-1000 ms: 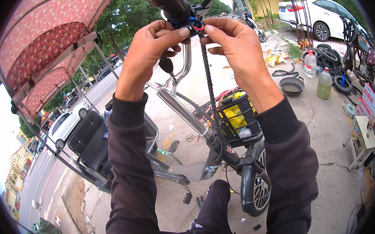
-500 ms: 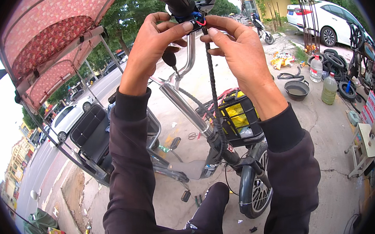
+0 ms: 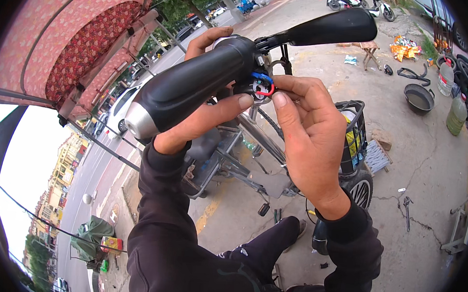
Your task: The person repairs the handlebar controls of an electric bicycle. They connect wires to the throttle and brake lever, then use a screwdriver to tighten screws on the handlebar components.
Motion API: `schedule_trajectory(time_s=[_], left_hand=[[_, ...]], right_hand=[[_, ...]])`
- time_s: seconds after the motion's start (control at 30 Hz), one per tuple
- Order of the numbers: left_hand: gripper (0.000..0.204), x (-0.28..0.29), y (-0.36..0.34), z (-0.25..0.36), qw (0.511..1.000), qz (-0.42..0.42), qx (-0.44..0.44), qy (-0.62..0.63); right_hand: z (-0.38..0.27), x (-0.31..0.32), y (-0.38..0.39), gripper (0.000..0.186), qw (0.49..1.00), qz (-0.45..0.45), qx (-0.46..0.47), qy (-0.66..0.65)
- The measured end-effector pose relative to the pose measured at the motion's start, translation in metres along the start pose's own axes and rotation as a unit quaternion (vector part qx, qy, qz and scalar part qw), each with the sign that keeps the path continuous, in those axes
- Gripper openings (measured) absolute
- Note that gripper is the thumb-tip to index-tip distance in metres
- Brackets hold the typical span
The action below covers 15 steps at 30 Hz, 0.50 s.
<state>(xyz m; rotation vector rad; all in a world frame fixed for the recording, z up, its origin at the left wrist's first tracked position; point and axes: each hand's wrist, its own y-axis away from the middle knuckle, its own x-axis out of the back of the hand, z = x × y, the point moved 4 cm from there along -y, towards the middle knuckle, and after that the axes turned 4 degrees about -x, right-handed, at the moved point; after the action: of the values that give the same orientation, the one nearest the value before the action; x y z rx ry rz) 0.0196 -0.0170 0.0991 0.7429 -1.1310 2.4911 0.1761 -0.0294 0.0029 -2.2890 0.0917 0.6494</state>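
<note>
A black handlebar grip (image 3: 194, 87) with a silver end slants across the upper middle, close to me. At its inner end is an opened black control housing, with a red wire (image 3: 266, 93) and a blue wire (image 3: 260, 75) looping out of it. My left hand (image 3: 206, 117) reaches round behind the grip, fingers on the far side and thumb pressed against the housing's underside. From the right, my right hand (image 3: 315, 137) pinches thumb and forefinger at the red wire's bend; the exact contact is partly hidden. A black brake lever (image 3: 281, 36) and the other grip (image 3: 332, 29) extend beyond.
The tricycle's frame, black basket (image 3: 355, 134) and front wheel (image 3: 360, 188) lie below my hands. A wrench (image 3: 407, 213), a dark basin (image 3: 419, 98), bottles (image 3: 457, 114) and tyres stand or lie at right. A red patterned canopy (image 3: 89, 57) hangs at left.
The handlebar now appears lower and nearer, its grip lying across the view. Both hands are lower in the picture, still at the wires and housing. My view has shifted, bringing the wrench into sight.
</note>
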Motion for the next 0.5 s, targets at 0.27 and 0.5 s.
schedule_trajectory(time_s=[0.27,0.5], left_hand=[[0.097,0.008,-0.005,0.002,0.985,-0.085,0.129,-0.08],[0.096,0.002,-0.007,0.0,0.983,-0.123,0.096,-0.095]], right_hand=[[-0.01,-0.026,0.021,0.028,0.942,0.155,-0.263,-0.138],[-0.03,-0.042,0.024,0.027,0.92,0.233,-0.279,-0.146]])
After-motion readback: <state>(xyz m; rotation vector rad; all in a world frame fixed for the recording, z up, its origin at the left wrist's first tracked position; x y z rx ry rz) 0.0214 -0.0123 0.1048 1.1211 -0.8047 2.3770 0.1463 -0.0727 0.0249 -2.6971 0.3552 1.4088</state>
